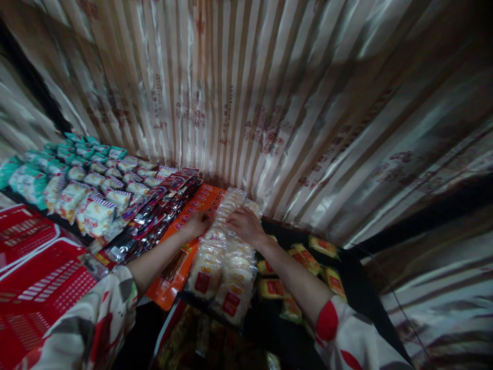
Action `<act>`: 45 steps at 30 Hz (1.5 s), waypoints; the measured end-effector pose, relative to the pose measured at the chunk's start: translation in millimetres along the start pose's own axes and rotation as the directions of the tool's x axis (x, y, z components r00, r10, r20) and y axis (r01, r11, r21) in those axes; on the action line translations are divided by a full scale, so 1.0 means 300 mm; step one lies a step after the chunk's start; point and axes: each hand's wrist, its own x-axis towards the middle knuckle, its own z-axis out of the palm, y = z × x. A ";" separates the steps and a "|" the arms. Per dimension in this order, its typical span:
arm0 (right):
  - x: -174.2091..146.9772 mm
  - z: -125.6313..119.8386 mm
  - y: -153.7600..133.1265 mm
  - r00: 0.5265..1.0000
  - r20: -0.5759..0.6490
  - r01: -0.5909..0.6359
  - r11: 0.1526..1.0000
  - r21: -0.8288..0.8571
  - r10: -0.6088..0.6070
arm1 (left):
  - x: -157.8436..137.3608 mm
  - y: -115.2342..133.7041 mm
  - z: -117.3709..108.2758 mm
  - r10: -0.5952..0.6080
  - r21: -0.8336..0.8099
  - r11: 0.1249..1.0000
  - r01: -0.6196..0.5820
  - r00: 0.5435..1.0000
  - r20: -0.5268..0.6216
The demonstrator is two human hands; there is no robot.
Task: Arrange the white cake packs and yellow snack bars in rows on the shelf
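Note:
Two overlapping rows of clear-wrapped, pale round cracker packets (204,272) with red labels lie in front of me, running away toward the wall. My left hand (198,224) rests at the outer side of the left row, its fingers loosely bent against the wrappers. Over the far part of the right row, my right hand (246,226) bends its fingers down, slightly apart, touching the packets. Dim light and blur hide the exact fingertip contact. Under and left of the rows lies a large orange printed packet (169,272).
Overlapping dark red packets (154,218), white snack bags (96,213) and teal bags (29,182) line the left. Red baskets (31,288) stand at lower left. Yellow packets (304,257) lie scattered on the black surface (362,293) at right. A pleated, printed curtain (239,103) closes the back.

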 end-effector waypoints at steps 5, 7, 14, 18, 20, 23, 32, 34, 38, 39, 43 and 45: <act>0.002 -0.008 -0.034 0.996 0.093 -0.002 0.995 -0.096 0.011 | -0.002 -0.002 -0.010 0.014 0.017 1.000 -0.014 1.000 -0.020; 0.005 -0.001 -0.044 0.995 0.089 -0.029 0.992 -0.125 0.040 | -0.007 -0.003 -0.022 0.003 0.066 0.998 0.001 0.998 -0.062; 0.006 0.019 -0.049 0.994 0.062 -0.086 0.986 -0.140 0.095 | -0.044 -0.004 -0.076 -0.020 0.082 0.997 0.008 0.989 0.148; 0.005 0.021 -0.046 0.993 0.068 -0.085 0.986 -0.141 0.095 | -0.052 -0.002 -0.078 0.019 -0.001 1.000 -0.020 0.961 0.276; 0.005 0.022 -0.046 0.993 0.070 -0.083 0.986 -0.142 0.094 | -0.051 -0.003 -0.068 0.031 0.003 0.999 -0.033 0.958 0.284; 0.005 0.023 -0.044 0.995 0.058 -0.078 0.988 -0.130 0.087 | -0.046 -0.007 -0.046 0.069 0.019 0.997 -0.075 0.973 0.221; -0.025 -0.003 -0.046 0.999 0.027 0.037 0.998 -0.052 -0.036 | -0.026 -0.044 -0.007 0.055 0.170 0.984 -0.060 0.998 0.035; -0.030 -0.009 -0.050 0.996 0.070 0.059 0.996 -0.073 -0.054 | -0.024 -0.047 -0.003 0.057 0.155 0.986 -0.061 0.998 0.027; -0.030 -0.008 -0.065 0.994 0.106 0.050 0.993 -0.111 -0.038 | -0.037 -0.031 -0.010 0.042 0.146 0.988 -0.042 0.999 0.008; -0.029 -0.007 -0.070 0.994 0.102 0.040 0.992 -0.118 -0.028 | -0.045 -0.023 -0.017 0.035 0.162 0.986 -0.031 0.999 -0.022; -0.029 -0.002 -0.082 0.996 0.091 0.002 0.992 -0.130 0.009 | -0.090 0.003 -0.059 0.044 0.219 0.975 -0.023 0.995 -0.091; -0.030 0.000 -0.083 0.996 0.088 0.001 0.991 -0.132 0.011 | -0.109 0.003 -0.078 0.026 0.178 0.984 -0.025 1.000 -0.005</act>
